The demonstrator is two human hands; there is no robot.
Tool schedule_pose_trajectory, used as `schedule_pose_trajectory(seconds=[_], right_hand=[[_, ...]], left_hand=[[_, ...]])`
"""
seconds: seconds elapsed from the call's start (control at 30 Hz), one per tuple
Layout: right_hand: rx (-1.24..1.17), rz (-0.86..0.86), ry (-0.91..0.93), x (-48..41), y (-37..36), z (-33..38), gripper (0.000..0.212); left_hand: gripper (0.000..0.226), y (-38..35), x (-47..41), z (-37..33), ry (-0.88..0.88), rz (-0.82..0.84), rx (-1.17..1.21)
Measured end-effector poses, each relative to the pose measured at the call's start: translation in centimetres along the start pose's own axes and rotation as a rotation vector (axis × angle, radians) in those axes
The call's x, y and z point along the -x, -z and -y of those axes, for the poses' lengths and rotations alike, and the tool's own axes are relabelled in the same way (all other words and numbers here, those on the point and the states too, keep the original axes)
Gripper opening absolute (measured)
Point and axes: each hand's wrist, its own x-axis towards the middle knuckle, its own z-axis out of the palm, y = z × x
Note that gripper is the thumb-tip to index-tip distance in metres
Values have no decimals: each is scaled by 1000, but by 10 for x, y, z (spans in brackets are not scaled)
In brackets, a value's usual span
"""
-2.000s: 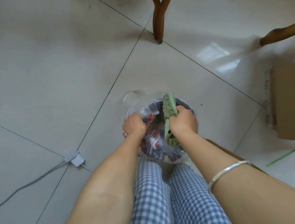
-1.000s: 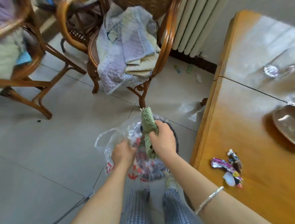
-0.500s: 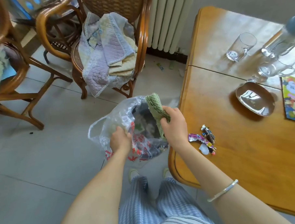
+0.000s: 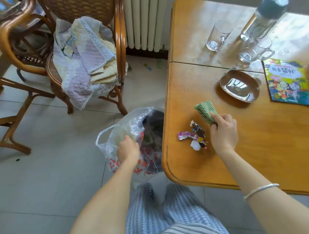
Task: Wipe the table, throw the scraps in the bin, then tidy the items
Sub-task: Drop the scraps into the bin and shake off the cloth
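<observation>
My right hand (image 4: 223, 131) grips the folded green cloth (image 4: 205, 112) over the wooden table (image 4: 258, 156), candy wrappers (image 4: 195, 135) just left of it; my left hand (image 4: 127, 150) clutches the bin's plastic bag (image 4: 131, 125).

floor (image 4: 45, 157): pale tile | rattan chair (image 4: 86, 22) | white radiator (image 4: 144, 20)

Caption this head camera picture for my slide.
Right hand brings green cloth beside wrappers; left hand holds bin bag.

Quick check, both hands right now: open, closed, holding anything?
Left hand: closed on the rim of the clear plastic bin bag.
Right hand: closed on the folded green cloth, on the wooden table.
</observation>
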Motion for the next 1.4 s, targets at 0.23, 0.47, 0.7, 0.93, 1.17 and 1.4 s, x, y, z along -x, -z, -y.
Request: schedule_pose_trajectory(seconds=[0.23, 0.47, 0.7, 0.93, 1.17, 1.4], right_hand=[[3, 146, -66, 12, -12, -17, 45], [-122, 143, -185, 12, -17, -7, 44], [-177, 186, -90, 34, -35, 22, 42], [-262, 275, -11, 42, -48, 50, 44], [-328, 365, 62, 51, -61, 79, 43], [-397, 209, 60, 35, -45, 88, 37]], left_hand=[[18, -10, 0, -12, -22, 43, 19], [14, -12, 5, -19, -44, 44, 57], [6, -12, 6, -19, -63, 46, 84], [11, -4, 4, -12, -45, 34, 81], [13, 8, -3, 2, 12, 3, 116], [7, 11, -3, 14, 39, -5, 201]])
